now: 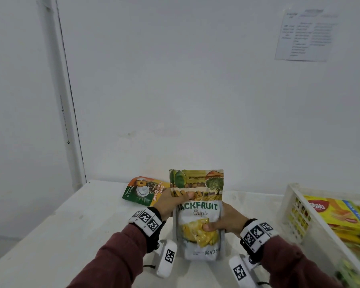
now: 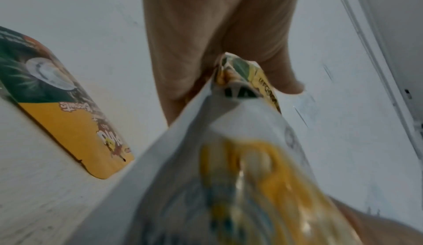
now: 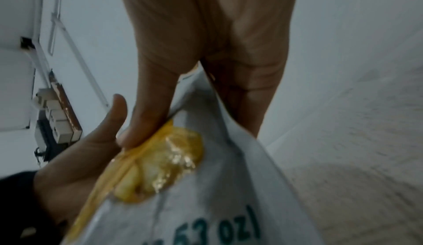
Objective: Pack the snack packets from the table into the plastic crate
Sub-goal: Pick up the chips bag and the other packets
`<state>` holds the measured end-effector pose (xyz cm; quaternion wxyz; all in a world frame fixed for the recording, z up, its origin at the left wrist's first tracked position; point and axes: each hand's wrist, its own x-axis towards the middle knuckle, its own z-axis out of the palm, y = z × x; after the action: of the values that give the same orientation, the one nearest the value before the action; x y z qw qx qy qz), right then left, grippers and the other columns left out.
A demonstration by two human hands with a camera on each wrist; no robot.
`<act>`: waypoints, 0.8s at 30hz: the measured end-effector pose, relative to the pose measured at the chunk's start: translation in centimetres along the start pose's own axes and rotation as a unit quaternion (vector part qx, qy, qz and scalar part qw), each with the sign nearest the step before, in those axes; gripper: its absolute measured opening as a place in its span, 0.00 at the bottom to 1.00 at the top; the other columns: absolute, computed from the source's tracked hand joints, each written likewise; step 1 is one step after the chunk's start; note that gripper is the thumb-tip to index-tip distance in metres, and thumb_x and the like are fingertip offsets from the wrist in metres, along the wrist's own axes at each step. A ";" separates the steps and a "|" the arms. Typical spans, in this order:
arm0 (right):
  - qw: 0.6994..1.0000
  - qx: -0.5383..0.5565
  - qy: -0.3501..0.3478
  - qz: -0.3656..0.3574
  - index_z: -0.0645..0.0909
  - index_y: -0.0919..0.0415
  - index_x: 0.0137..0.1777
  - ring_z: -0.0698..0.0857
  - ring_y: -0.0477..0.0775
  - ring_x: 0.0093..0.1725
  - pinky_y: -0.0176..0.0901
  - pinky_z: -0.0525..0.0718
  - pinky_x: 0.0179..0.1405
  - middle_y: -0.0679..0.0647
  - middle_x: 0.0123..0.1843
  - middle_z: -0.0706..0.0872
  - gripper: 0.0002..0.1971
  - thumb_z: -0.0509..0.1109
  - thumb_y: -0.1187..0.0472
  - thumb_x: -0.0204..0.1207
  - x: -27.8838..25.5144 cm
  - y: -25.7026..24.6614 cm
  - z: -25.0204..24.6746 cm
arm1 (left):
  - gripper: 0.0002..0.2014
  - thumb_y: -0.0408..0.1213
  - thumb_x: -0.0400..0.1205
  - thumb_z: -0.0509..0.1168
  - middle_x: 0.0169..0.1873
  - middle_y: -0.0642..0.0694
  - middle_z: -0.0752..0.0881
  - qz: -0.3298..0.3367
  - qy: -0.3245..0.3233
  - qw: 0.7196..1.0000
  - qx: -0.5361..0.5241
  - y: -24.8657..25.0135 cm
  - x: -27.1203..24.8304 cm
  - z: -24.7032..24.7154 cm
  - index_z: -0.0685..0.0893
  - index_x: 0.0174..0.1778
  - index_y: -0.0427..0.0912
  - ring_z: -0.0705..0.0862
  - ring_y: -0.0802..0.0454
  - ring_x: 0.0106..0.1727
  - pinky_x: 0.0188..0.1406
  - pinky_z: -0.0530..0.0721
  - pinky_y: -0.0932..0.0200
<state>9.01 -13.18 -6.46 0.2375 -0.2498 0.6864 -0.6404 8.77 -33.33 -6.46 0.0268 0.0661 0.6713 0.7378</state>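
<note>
Both hands hold a jackfruit chips pouch (image 1: 197, 210) upright above the white table (image 1: 75, 229). My left hand (image 1: 170, 201) pinches its upper left side, thumb across the front. My right hand (image 1: 220, 223) grips its right edge, thumb pressed on the yellow fruit picture. In the left wrist view the pouch (image 2: 228, 158) runs up between my thumb and fingers (image 2: 281, 71). The right wrist view shows the pouch (image 3: 194, 185) pinched by my thumb (image 3: 146, 113). A white plastic crate (image 1: 306, 231) stands at the right, holding yellow packets (image 1: 337, 213).
A green and orange pineapple biscuit packet (image 1: 146, 191) lies flat on the table behind my left hand, also seen as a packet (image 2: 68, 113) in the left wrist view. A white wall rises just behind the table. A printed sheet (image 1: 306, 34) hangs on it.
</note>
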 end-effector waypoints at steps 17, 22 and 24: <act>0.870 -0.480 0.103 -0.055 0.82 0.61 0.61 0.81 0.47 0.51 0.37 0.76 0.53 0.54 0.51 0.86 0.15 0.69 0.56 0.77 3.0 -11.0 -0.1 | 0.09 0.27 0.75 0.71 0.48 0.44 0.89 0.074 -0.021 0.990 0.122 1.1 -0.8 1.1 0.86 0.51 0.40 0.88 0.49 0.50 0.57 0.84 0.55; 0.866 -0.483 0.115 -0.061 0.80 0.58 0.63 0.78 0.49 0.62 0.44 0.74 0.65 0.54 0.64 0.81 0.17 0.64 0.49 0.80 3.9 -10.2 1.3 | 0.11 0.34 0.73 0.73 0.52 0.33 0.88 0.003 0.011 1.000 0.000 1.5 -1.1 0.6 0.86 0.50 0.36 0.86 0.39 0.53 0.64 0.81 0.43; 0.872 -0.482 0.084 -0.023 0.77 0.56 0.67 0.76 0.51 0.67 0.47 0.74 0.69 0.53 0.66 0.79 0.22 0.67 0.46 0.76 3.9 -9.9 1.4 | 0.16 0.40 0.72 0.74 0.53 0.33 0.87 0.026 0.028 0.999 -0.023 1.9 -1.0 0.6 0.86 0.52 0.36 0.85 0.39 0.54 0.63 0.81 0.43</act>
<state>7.31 -17.37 3.31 0.0139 -0.2943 0.9212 -0.2540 9.95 -33.03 -4.59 -0.0097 0.0621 0.6530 0.7548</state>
